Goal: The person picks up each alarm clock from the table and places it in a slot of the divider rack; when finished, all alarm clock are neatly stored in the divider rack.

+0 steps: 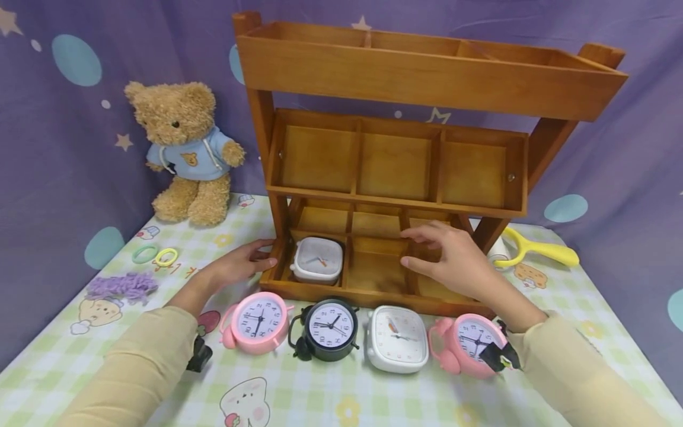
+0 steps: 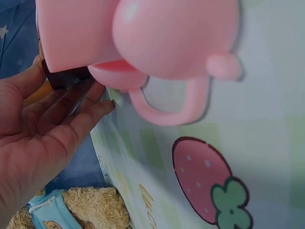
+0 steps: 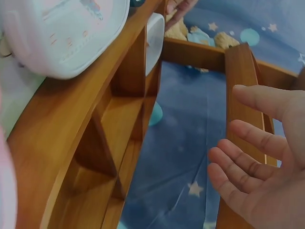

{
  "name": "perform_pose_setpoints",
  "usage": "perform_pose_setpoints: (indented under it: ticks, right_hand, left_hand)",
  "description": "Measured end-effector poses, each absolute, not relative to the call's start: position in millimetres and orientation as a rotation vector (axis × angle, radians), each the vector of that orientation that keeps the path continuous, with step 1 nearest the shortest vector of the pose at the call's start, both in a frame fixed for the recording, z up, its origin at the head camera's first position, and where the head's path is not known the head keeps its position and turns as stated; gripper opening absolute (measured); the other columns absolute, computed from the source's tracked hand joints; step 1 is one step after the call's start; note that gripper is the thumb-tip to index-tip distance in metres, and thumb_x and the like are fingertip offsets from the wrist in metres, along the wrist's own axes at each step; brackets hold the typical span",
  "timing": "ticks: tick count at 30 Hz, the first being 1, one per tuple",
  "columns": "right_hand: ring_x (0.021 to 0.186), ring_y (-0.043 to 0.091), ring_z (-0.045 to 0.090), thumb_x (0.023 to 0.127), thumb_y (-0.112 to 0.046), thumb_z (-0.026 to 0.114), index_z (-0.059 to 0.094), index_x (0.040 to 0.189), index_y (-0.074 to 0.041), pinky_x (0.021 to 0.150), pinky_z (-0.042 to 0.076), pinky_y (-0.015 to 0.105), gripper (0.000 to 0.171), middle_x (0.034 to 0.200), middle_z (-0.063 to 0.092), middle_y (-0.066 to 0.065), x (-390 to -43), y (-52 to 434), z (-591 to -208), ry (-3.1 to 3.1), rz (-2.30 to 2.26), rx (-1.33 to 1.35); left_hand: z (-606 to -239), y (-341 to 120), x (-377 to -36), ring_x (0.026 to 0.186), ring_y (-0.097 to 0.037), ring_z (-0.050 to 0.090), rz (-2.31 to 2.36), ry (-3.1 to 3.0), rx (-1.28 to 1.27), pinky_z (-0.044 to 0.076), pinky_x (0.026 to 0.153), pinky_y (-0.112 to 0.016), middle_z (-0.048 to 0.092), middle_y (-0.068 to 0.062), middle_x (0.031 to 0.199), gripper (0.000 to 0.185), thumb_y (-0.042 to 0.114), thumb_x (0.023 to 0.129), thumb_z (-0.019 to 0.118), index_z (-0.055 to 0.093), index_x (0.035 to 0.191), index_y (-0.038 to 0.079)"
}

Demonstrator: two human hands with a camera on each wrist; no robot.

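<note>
Clocks are my concern: a white one [image 1: 318, 260] sits in the wooden rack's [image 1: 373, 290] bottom-left compartment, four more line the table in front. My left hand [image 1: 242, 261] rests spread against the rack's left end; my right hand [image 1: 450, 258] hovers relaxed over the right compartments. I judge a careless sleeve could topple the pink clock [image 1: 472, 344] below my right wrist.

Both hands [image 1: 235, 264] (open) at wooden shelf [image 1: 373, 290]
</note>
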State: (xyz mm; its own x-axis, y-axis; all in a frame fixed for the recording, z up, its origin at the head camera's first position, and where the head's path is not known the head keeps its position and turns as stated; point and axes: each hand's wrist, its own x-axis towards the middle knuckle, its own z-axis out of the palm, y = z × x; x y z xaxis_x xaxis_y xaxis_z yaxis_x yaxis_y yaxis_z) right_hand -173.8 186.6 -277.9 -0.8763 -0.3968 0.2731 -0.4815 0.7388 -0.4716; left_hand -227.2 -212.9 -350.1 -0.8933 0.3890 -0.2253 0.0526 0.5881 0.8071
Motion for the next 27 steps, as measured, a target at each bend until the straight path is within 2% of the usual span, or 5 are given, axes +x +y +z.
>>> perform_pose_setpoints:
  ticks: [8,15,20,25,27]
  right_hand:
    - [0.107,0.030,0.067,0.089,-0.023,0.081,0.070,0.126,-0.011,0.089,0.057,0.051,0.040,0.119,0.069,0.006,-157,226,-278,-2.746,0.843,0.642]
    - [0.108,0.029,0.064,0.090,-0.028,0.081,0.067,0.132,-0.012,0.085,0.051,0.016,0.047,0.123,0.068,0.008,-144,261,-281,-2.790,0.858,0.517]
    - [0.109,0.019,0.065,0.089,-0.024,0.082,0.067,0.132,-0.011,0.084,0.046,0.006,0.048,0.126,0.067,0.009,-136,286,-287,-2.774,0.929,0.455]
    - [0.102,-0.010,0.059,0.083,-0.011,0.085,0.068,0.130,-0.008,0.084,0.047,0.005,0.049,0.121,0.066,-0.017,-132,313,-295,-2.714,0.995,0.492]
    - [0.101,-0.011,0.059,0.083,-0.009,0.085,0.067,0.130,-0.008,0.084,0.047,0.005,0.051,0.119,0.063,-0.026,-128,324,-297,-2.719,1.003,0.493]
  left_hand:
    - [-349,-212,-228,0.140,-0.053,0.036,1.218,2.437,0.373,0.037,0.113,-0.060,0.034,-0.041,0.151,0.065,0.018,0.106,0.053,0.021,0.155,-0.011]
    - [-350,-213,-229,0.140,-0.053,0.037,1.222,2.430,0.372,0.037,0.112,-0.061,0.035,-0.041,0.150,0.065,0.018,0.107,0.053,0.021,0.155,-0.011]
    - [-350,-213,-228,0.139,-0.053,0.037,1.223,2.429,0.354,0.037,0.112,-0.061,0.035,-0.041,0.150,0.065,0.018,0.106,0.053,0.021,0.155,-0.010]
    - [-349,-212,-228,0.139,-0.053,0.037,1.213,2.431,0.338,0.037,0.112,-0.060,0.034,-0.041,0.150,0.066,0.019,0.106,0.053,0.020,0.155,-0.011]
    - [-349,-211,-228,0.140,-0.053,0.037,1.212,2.431,0.334,0.037,0.112,-0.060,0.034,-0.041,0.150,0.066,0.019,0.107,0.053,0.020,0.156,-0.010]
